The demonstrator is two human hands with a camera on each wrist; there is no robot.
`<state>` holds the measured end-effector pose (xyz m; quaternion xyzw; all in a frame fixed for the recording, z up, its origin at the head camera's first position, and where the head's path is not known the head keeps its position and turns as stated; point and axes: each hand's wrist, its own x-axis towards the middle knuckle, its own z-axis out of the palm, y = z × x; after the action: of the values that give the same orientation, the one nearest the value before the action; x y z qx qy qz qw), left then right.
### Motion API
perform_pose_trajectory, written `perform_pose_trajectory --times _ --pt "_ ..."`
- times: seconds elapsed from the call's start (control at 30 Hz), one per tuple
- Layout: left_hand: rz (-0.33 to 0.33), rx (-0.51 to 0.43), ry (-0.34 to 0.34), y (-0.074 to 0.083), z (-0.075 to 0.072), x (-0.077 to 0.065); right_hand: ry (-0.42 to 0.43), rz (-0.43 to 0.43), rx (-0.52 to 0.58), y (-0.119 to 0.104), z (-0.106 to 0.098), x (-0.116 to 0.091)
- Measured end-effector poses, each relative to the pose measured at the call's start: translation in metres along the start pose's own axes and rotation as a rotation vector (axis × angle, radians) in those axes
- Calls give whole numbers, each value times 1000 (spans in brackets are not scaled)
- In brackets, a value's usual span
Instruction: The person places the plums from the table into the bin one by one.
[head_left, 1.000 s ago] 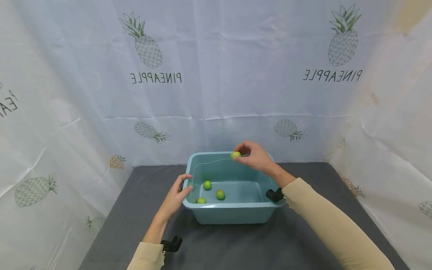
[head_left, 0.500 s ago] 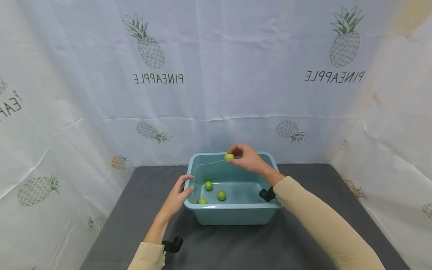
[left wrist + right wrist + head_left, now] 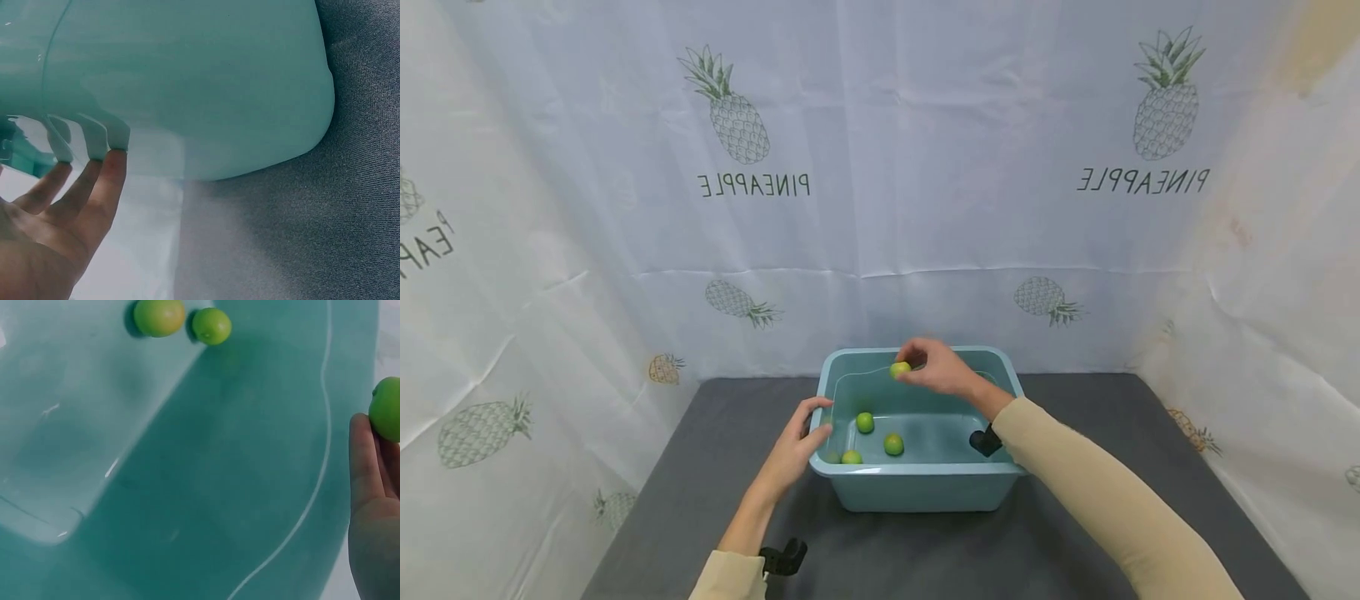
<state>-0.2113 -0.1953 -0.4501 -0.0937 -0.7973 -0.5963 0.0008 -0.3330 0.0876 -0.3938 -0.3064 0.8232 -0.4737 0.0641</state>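
A blue-green plastic basin (image 3: 917, 492) stands on the dark table. Fingers and thumb spread, my left hand (image 3: 797, 446) touches its left rim; the left wrist view shows several of the fingers (image 3: 112, 178) against the outer wall. Over the back left part of the basin, my right hand (image 3: 940, 368) pinches a lime (image 3: 900, 369) between thumb and fingertips, below the level of the back rim. Lower inside the basin are three other limes: one farther back (image 3: 865, 422), one near the middle (image 3: 893, 443), and one at the front left (image 3: 852, 457), partly hidden by the front rim.
A grey cloth (image 3: 715, 450) covers the table. White curtains (image 3: 895, 150) printed with pineapples hang behind and at both sides. A thin pale line (image 3: 325, 456) runs along the basin's inner wall; I cannot tell whether it marks water.
My right hand has carried the lime leftward and a little lower over the basin. My left hand stays at the left rim, and the other limes keep their places. The view has tipped slightly.
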Motion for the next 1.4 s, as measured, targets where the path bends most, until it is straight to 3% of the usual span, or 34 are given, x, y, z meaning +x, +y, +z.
perform_pose_trajectory --times 0.77,1.13,1.4 --pt "-6 2 -11 2 0 0 -105 69 -92 12 13 5" --pt "-8 1 1 1 -1 2 -113 85 -129 10 16 6" --pt "-21 -16 2 2 0 2 -87 95 -95 0 10 6"
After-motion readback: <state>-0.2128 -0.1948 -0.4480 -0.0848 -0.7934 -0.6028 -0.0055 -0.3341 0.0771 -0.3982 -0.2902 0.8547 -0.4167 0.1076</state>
